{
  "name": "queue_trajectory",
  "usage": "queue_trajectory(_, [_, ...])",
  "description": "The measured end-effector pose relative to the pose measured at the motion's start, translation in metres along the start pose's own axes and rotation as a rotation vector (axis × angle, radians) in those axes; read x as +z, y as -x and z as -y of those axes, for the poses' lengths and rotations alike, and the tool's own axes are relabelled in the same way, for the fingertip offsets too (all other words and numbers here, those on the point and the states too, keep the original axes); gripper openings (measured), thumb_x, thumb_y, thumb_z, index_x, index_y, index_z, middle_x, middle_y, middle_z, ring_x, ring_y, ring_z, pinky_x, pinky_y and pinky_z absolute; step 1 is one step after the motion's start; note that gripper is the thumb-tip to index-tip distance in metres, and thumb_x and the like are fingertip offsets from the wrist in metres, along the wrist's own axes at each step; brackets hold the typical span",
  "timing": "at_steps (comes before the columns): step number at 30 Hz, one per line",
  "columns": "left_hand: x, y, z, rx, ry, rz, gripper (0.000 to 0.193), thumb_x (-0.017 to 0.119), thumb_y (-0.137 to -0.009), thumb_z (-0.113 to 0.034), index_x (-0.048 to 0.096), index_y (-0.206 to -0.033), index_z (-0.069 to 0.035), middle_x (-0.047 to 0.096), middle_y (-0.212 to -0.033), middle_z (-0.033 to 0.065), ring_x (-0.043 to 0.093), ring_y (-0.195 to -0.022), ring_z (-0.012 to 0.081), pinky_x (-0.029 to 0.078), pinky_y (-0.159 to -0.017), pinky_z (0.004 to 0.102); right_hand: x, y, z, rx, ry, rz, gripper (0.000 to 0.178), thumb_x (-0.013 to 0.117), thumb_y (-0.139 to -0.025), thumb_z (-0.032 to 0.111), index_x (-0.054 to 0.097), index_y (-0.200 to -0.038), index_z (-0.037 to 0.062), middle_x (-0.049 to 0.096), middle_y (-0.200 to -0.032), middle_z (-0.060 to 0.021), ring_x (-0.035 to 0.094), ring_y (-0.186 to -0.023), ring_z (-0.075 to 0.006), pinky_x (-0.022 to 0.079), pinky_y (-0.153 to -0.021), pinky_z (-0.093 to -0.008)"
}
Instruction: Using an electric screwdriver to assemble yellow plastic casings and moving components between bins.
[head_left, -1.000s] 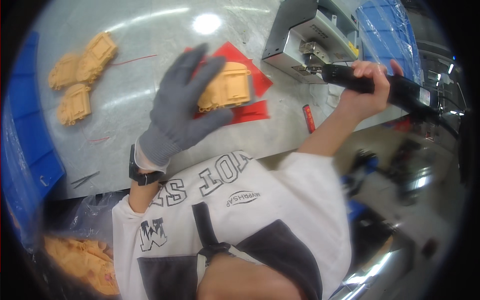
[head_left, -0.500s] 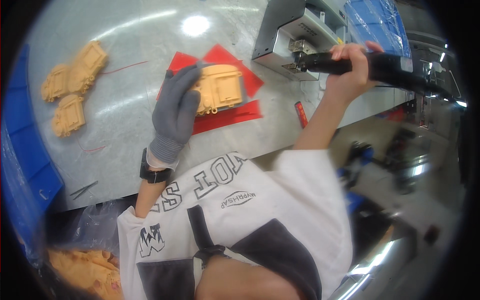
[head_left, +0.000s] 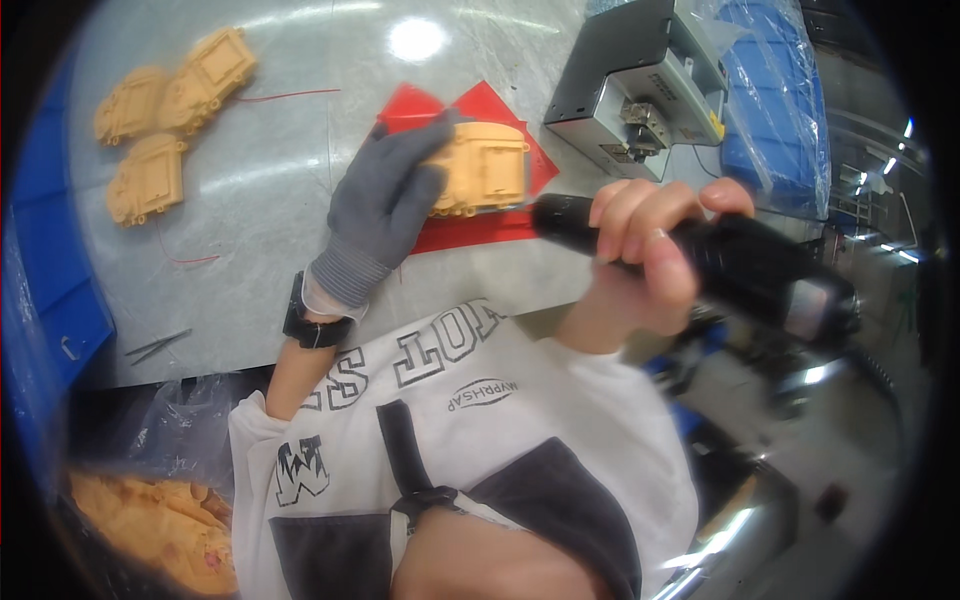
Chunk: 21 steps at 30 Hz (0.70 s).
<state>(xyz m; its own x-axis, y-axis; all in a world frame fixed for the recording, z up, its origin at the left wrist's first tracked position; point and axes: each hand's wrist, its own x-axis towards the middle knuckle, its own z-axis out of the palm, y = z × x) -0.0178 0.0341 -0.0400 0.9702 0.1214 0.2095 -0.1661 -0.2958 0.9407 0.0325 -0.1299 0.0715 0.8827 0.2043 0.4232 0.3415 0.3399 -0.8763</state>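
Looking down from the head camera, the person's left hand, in a grey glove, lies spread over the left side of a tan moulded plastic housing, fingers wrapped against it and covering part of its near-left edge. The housing sits on a red mat on the grey worktable, and much of the mat is hidden beneath it and the glove. The bare right hand is closed tightly around a black powered screwdriver, held just right of the housing; its tip is too blurred to tell whether it touches anything. Far right stands a grey machine, next to a blue crate under clear film. Three more tan housings lie at the far left, with thin red wires. A blue bin is cut off at the left rim. Near left, a clear bag of tan parts is partly hidden behind the person's white shirt.
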Motion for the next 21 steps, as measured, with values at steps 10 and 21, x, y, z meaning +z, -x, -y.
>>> queue_trajectory(10, [-0.001,0.002,0.000,-0.025,-0.018,-0.020,0.032,0.050,-0.088,-0.020,0.052,-0.117,-0.010,0.058,-0.113,0.0095,0.055,-0.101,0.0282,0.030,-0.102,0.0413,0.003,-0.001,-0.016,0.032,0.030,0.085,0.045,0.058,-0.070,0.000,0.033,-0.107,0.0063,0.048,-0.056,-0.0045,0.048,-0.048,-0.0164,0.043,-0.052,-0.0308])
queue_trajectory(21, [-0.001,0.001,0.007,-0.004,-0.029,-0.032,0.032,0.052,-0.086,-0.019,0.053,-0.116,-0.009,0.060,-0.105,0.0113,0.055,-0.096,0.0297,0.033,-0.098,0.0422,-0.001,-0.003,-0.024,-0.008,0.104,0.267,0.043,0.053,-0.071,0.003,0.036,-0.111,0.0082,0.044,-0.059,-0.0062,0.043,-0.047,-0.0170,0.039,-0.050,-0.0328])
